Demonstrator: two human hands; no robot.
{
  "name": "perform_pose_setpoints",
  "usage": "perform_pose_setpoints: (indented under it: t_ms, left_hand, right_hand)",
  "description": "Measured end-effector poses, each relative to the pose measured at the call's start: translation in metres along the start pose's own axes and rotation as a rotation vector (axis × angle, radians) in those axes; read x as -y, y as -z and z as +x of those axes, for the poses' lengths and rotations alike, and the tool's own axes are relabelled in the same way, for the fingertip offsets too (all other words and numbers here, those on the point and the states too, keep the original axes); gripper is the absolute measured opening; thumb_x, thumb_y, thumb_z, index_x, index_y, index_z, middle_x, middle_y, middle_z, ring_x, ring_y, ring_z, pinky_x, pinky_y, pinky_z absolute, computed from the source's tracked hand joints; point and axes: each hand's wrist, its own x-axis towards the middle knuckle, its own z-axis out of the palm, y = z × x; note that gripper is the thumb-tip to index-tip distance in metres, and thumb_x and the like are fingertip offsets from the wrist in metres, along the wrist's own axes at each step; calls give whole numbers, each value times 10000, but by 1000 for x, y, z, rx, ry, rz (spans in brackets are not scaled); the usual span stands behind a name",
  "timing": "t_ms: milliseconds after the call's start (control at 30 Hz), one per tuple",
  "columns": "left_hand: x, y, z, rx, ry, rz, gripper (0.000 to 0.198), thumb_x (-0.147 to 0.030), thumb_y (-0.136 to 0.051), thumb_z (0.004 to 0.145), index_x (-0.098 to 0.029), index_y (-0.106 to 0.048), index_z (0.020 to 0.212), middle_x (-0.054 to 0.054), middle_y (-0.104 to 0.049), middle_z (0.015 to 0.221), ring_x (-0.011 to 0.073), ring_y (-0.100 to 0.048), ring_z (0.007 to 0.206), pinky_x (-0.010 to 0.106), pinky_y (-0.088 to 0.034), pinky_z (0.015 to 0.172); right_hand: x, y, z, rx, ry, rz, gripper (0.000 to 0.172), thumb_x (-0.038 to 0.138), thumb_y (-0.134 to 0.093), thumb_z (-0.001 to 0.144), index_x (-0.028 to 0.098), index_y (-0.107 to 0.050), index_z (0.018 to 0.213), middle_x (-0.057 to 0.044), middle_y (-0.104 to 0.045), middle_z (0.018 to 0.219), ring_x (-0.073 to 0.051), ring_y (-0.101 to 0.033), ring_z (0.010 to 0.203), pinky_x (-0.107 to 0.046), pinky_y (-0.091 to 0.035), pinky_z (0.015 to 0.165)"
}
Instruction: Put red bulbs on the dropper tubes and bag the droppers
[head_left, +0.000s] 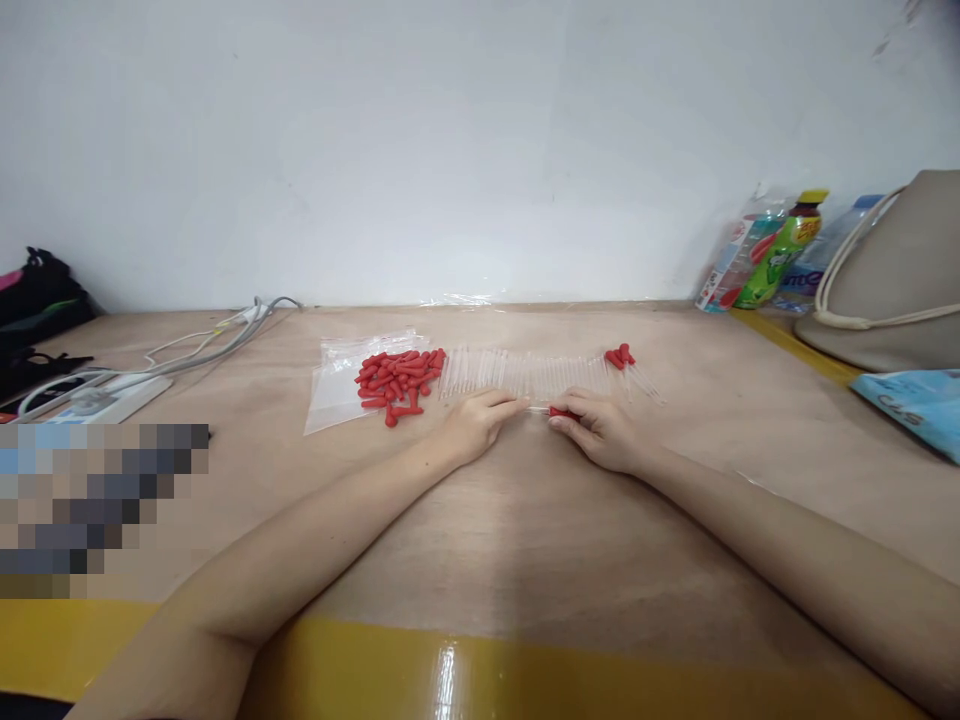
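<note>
1. A tube (536,410) is pinched by the left hand (481,422) and a red bulb (557,411) by the right hand (602,430), seemingly to keep them aligned.
2. Loose bulbs (409,372) are heaped left of the row of tubes (525,372), partly over bags (330,395), probably for easy reach; capped tubes (627,354) (just a few) are set right of it, presumably kept separate.
3. The held pieces are kept between both hands, just nearside of the row.

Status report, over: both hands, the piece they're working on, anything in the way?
Left hand pinching clear tube. Right hand gripping red dropper bulb. Tube and bulb lined up, join too small to judge. Row of clear tubes close beyond.
</note>
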Motion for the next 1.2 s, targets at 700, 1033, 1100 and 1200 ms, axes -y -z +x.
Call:
perform_pose_setpoints:
  t_ms: [700,1033,1100,1200]
  left_hand:
    - [0,6,-5,25,-47,45,346,-39,-338,840,-160,-554,1081,69,-630,912,151,-567,825,297,-498,720]
    - [-2,5,-4,67,-94,95,340,-36,-349,833,-152,-549,1083,67,-632,868,151,-569,774,286,-489,685]
    - [-1,4,-5,68,-95,100,328,-45,-360,836,-150,-551,1081,68,-632,871,152,-571,772,284,-489,682]
    - [0,4,-6,41,-65,75,307,-65,-370,847,-162,-560,1069,61,-630,875,143,-576,778,275,-490,687]
  right_hand:
    - [1,-2,0,-55,14,-10,149,281,-499,826,189,-609,866,-38,-609,771,-136,-554,700,-258,-434,639]
    - [3,-6,-1,-47,112,-81,162,278,-462,848,186,-590,885,-56,-584,774,-150,-540,713,-280,-439,646]
    - [3,-6,0,-37,131,-97,164,269,-457,849,184,-589,897,-59,-584,779,-152,-538,711,-283,-438,651]
    - [4,-4,4,-29,123,-101,164,257,-457,847,179,-594,894,-59,-584,778,-152,-540,708,-282,-436,650]
